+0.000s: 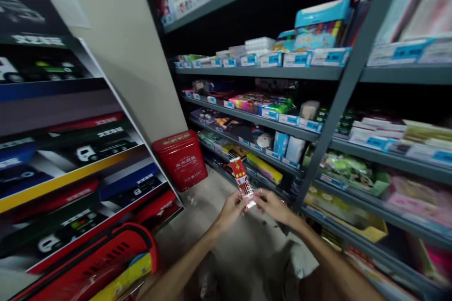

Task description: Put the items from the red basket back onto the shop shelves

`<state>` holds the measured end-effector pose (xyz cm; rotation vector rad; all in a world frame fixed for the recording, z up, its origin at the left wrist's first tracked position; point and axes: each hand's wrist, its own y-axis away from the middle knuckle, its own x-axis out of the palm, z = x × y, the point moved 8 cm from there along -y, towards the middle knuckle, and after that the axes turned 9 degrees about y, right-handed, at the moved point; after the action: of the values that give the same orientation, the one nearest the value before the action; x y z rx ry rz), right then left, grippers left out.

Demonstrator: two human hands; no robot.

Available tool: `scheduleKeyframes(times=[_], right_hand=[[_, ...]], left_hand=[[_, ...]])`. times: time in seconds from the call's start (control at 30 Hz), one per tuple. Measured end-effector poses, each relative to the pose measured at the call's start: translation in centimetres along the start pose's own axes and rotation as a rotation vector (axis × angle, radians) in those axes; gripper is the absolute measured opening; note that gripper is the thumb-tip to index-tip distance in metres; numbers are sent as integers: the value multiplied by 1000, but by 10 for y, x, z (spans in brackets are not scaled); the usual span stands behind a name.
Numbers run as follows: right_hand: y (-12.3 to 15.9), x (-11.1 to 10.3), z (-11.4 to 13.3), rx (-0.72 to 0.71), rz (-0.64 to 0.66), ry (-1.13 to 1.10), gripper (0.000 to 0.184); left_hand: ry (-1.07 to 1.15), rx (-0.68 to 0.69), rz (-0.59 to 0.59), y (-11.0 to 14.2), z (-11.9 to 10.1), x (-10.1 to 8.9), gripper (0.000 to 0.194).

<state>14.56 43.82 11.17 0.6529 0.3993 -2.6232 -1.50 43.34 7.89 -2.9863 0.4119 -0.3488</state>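
Head view, looking along a narrow shop aisle. Grey metal shelving [353, 75] runs down the right side in several tiers. A large truck poster [70, 150] lines the left side, with a beige wall [123, 56] rising behind it. A strip of concrete floor [215, 207] lies between them.

Shelves are packed with boxed and bagged goods, with blue price labels [296, 59] along their front edges. Notable: a blue-topped box [321, 13] on an upper tier, a yellow tray [367, 233] low down and pink packs [420, 197], blurred at the right.

A red lidded bin [181, 161] with pale characters on its front stands on the floor, at the foot of the wall, between poster and shelving. A red shopping basket [99, 263] sits at the lower left, cut off by the frame, near the left forearm. A yellow item [123, 280] lies inside it.

Hands together, raised over the floor, just beside the lower shelves but not touching them. The left hand [231, 211] and right hand [273, 206] both pinch the lower end of a slim packet [242, 179]. The packet has a red header and a clear sleeve, its contents too small to tell. It stands tilted, top leaning left.
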Motion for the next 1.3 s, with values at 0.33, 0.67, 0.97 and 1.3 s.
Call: scheduleKeyframes(times=[0.33,0.67,0.97,1.3], right_hand=[[0,24,-24,77,-72,-107,50],[-5,-11,-57,199,-153,-174,71],[-3,-6,-68,171,-82,-98,67],[-5,-8,-58,155,-79,-79,69]], left_hand=[[40,-8,-29,-13,7,-17,65],[232,-50,25,-14,13,0,79],[231,-79,13,-12,17,-10,97],[263,-134,47,-13,17,-4,78]])
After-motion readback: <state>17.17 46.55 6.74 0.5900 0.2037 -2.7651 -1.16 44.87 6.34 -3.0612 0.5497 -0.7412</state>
